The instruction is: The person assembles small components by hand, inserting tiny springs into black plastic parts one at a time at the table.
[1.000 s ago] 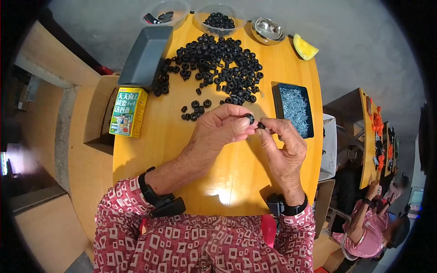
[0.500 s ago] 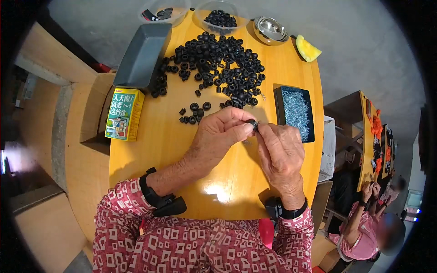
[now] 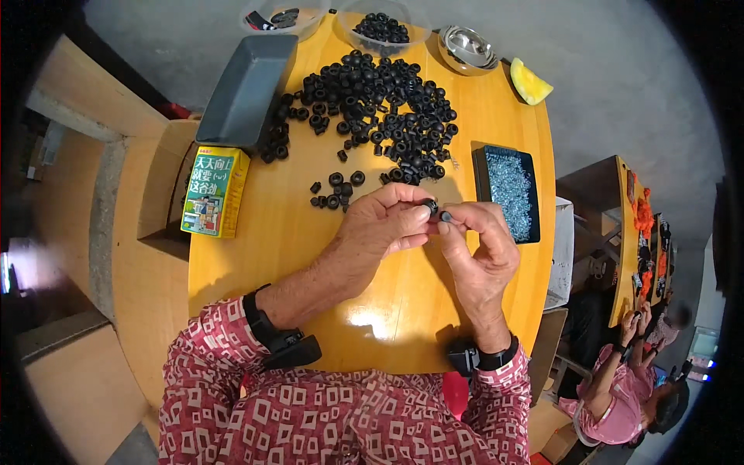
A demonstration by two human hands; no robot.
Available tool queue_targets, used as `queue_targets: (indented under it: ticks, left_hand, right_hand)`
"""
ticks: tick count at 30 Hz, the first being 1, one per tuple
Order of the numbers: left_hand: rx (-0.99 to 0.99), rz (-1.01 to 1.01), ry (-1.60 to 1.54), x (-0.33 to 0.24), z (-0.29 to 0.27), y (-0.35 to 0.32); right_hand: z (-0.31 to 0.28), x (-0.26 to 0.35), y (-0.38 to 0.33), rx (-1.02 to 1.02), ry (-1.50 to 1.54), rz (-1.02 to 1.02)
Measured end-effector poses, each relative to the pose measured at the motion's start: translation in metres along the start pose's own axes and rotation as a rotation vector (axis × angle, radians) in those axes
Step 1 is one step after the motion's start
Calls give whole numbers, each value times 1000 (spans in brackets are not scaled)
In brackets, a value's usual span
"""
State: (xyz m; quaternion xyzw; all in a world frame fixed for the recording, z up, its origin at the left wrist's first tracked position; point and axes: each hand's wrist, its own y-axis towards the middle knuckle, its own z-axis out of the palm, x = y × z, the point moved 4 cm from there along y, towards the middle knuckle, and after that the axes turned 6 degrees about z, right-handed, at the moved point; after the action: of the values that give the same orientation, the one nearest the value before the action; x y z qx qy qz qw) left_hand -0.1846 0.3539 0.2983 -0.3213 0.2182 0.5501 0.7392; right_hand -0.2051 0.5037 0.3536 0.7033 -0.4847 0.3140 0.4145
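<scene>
Over the middle of the table, my left hand (image 3: 378, 231) pinches a black round plastic cap (image 3: 429, 205) between thumb and fingers. Close beside it, my right hand (image 3: 487, 249) grips a small black plug-like piece (image 3: 446, 218) with a greyish end. The two pieces nearly meet; whether they touch I cannot tell. Beyond my hands lies a wide heap of black round caps and small black plugs (image 3: 387, 116). A few loose caps (image 3: 335, 179) sit apart, just left of my fingers. Right of my right hand, a dark tray (image 3: 485, 194) holds many tiny silvery-blue pieces.
A grey bin (image 3: 240, 97) and a green-yellow drink carton (image 3: 213, 192) stand at the left. Along the far edge are a clear bowl (image 3: 422, 31) of black parts, metal bowls (image 3: 467, 50) and a melon slice (image 3: 531, 82). Another person (image 3: 620, 387) works at a table on the right.
My right hand has turned and drawn slightly back from the left, bringing the small plug-like piece into view. My left hand keeps its pinch on the cap. The whole view has shifted slightly.
</scene>
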Motion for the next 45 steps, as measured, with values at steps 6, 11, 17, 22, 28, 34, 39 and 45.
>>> queue_targets:
  ticks: [6,11,17,22,28,34,39,45]
  left_hand:
    - [-17,-25,-23,4,-1,-5]
    - [-27,-39,-26,3,-3,-7]
    - [-17,-17,-32,3,-7,-7]
    - [9,15,-6,0,-3,-6]
    - [65,83,34,-1,-3,-8]
    - [45,136,93,-1,-4,-7]
    - [17,65,74,4,-5,-9]
    - [23,-5,-32,7,-4,-12]
  right_hand:
    - [4,-4,-9,-2,67,-8]
    - [5,-3,-11,-35,28,-51]
    - [4,19,-11,-25,-242,-277]
    - [0,25,-9,-34,-291,-341]
    - [-1,34,-9,-22,-332,-300]
    - [-4,34,-6,74,-357,-313]
    - [-7,37,-9,87,-424,-310]
    - [-16,16,-6,42,-174,-132]
